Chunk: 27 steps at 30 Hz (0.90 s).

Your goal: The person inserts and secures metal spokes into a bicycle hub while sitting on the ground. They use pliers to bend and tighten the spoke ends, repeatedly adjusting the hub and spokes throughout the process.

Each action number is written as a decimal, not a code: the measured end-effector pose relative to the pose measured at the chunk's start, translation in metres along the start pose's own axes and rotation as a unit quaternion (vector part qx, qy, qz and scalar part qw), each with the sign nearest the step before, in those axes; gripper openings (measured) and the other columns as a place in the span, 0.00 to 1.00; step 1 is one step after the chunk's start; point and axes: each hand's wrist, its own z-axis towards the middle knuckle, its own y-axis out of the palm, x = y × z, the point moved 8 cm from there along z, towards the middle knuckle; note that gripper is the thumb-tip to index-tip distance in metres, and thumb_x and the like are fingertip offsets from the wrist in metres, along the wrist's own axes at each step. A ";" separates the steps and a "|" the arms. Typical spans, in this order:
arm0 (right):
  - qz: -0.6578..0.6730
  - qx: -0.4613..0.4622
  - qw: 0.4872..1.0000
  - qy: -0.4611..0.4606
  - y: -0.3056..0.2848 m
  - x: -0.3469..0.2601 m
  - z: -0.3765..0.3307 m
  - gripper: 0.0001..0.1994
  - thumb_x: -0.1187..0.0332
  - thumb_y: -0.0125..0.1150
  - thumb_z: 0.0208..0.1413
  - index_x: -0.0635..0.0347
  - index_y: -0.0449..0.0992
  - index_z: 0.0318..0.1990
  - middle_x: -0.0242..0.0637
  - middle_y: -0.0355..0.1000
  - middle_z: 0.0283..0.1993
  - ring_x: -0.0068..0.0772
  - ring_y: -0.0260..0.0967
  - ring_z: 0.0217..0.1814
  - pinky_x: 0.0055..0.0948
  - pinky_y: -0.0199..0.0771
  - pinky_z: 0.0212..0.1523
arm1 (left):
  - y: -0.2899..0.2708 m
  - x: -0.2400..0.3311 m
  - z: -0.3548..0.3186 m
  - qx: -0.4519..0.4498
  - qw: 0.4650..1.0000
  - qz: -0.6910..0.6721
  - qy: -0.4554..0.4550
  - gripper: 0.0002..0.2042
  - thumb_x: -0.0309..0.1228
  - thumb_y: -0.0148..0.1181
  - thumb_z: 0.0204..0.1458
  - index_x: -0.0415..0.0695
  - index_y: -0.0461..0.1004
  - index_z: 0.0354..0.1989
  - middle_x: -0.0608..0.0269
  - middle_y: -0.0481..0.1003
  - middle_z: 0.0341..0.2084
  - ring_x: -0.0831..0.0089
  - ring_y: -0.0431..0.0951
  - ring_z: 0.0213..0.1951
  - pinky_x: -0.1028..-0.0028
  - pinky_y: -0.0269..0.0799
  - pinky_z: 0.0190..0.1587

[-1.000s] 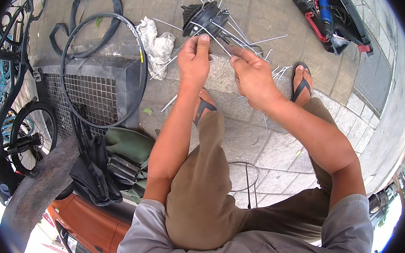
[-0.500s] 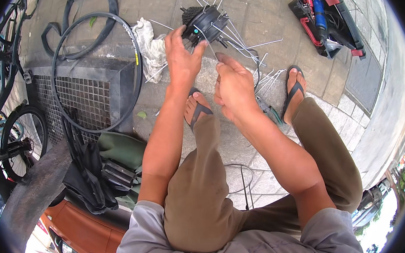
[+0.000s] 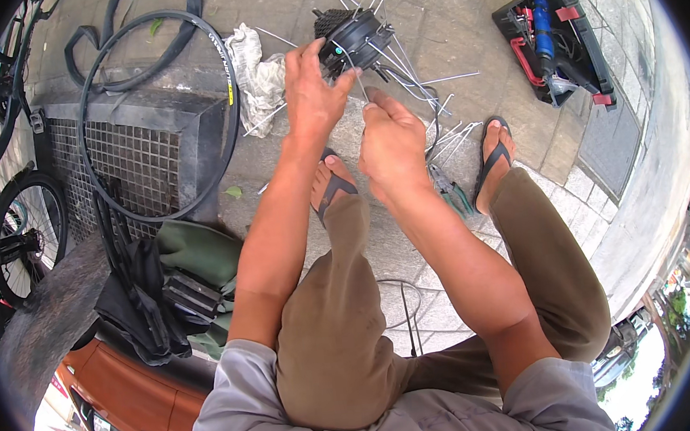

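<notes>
A black wheel hub with several thin metal spokes sticking out of it lies on the paving in front of me. My left hand reaches to the hub's near edge, fingers touching a spoke there. My right hand is just below the hub, its fingers pinched on a thin metal spoke that runs up toward the hub. More loose spokes lie on the ground by my right foot.
A bicycle tyre leans over a dark mesh grate at the left, with a white rag beside it. An open black tool case sits far right. Pliers lie between my feet. Bicycle wheel at left.
Both hands have come closer together at the hub. The right hand has drawn back toward me and now pinches a spoke; the view has shifted slightly.
</notes>
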 end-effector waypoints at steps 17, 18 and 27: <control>0.056 -0.041 0.997 -0.022 0.000 0.000 0.016 0.23 0.73 0.52 0.69 0.71 0.69 0.69 0.24 0.57 0.23 0.15 0.47 0.14 0.23 0.47 0.14 | -0.004 0.000 0.002 0.030 0.998 -0.041 0.025 0.33 0.36 0.79 0.47 0.38 0.76 0.62 0.53 0.74 0.49 0.50 0.76 0.54 0.58 0.76 0.57; 0.030 -0.030 0.999 -0.030 0.002 -0.001 0.014 0.23 0.73 0.52 0.69 0.71 0.68 0.69 0.24 0.57 0.23 0.16 0.47 0.14 0.23 0.48 0.14 | -0.004 0.001 0.002 0.028 0.999 -0.039 0.025 0.33 0.35 0.79 0.46 0.38 0.76 0.62 0.52 0.74 0.49 0.50 0.76 0.54 0.58 0.75 0.57; 0.071 -0.013 0.997 -0.023 0.008 0.020 0.011 0.24 0.73 0.51 0.69 0.72 0.67 0.70 0.26 0.58 0.24 0.18 0.50 0.13 0.28 0.50 0.13 | 0.001 -0.001 -0.003 0.040 0.998 -0.049 0.029 0.32 0.32 0.79 0.46 0.37 0.76 0.62 0.50 0.75 0.50 0.49 0.75 0.54 0.58 0.75 0.58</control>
